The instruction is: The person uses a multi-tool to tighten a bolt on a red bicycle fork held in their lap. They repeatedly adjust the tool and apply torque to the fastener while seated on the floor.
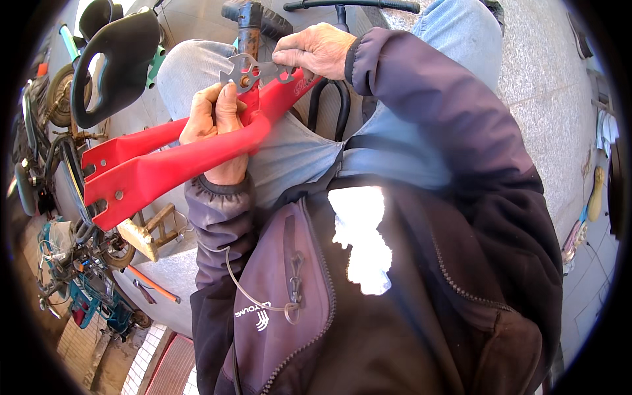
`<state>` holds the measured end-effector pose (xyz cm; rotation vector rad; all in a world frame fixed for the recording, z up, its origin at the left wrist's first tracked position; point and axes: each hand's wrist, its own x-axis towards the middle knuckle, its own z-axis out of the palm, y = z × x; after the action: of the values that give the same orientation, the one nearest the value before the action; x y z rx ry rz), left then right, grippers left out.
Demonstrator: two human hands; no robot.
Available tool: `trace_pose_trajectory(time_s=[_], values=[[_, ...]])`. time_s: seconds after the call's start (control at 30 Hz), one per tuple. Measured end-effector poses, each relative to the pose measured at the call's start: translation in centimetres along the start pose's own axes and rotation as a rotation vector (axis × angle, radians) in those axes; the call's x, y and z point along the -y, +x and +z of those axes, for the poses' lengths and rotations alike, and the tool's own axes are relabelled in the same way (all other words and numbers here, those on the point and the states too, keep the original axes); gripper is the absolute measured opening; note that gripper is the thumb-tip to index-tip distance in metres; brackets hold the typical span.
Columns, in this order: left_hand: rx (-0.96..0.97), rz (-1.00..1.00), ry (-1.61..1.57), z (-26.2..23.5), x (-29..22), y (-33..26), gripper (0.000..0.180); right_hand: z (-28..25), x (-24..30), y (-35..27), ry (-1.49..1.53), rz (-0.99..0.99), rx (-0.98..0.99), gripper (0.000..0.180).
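At upper centre, your left hand (217,118) and right hand (316,51) pinch opposite ends of a flat, notched grey metal plate (266,70), perhaps touching the red two-pronged metal fork (174,170).

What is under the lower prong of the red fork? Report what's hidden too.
Under the red fork's lower prong passes the left hand: thumb and fingers show above it, wrist and jacket cuff below. The part between is covered and cannot be seen.
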<state>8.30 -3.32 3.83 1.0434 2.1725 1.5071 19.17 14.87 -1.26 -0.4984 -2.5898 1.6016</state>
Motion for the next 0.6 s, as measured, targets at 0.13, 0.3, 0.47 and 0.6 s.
trace_pose_trajectory(time_s=[0.13, 0.3, 0.47, 0.6], values=[[0.007, -0.007, 0.017, 0.2, -0.3, 0.2, 0.013, 0.0, 0.7, -0.2, 0.090, 0.092, 0.028, 0.029], [0.003, 0.029, 0.020, 0.1, 0.1, 0.4, 0.013, 0.2, 0.8, -0.2, 0.157, 0.126, 0.042, 0.029], [0.018, 0.032, 0.049, 0.0, 0.1, 1.0, 0.013, 0.5, 0.7, 0.0, 0.285, 0.165, 0.047, 0.027], [0.038, 0.005, 0.028, -0.2, -0.3, 1.1, 0.012, -0.3, 0.7, 0.0, 0.419, 0.189, 0.109, 0.025]])
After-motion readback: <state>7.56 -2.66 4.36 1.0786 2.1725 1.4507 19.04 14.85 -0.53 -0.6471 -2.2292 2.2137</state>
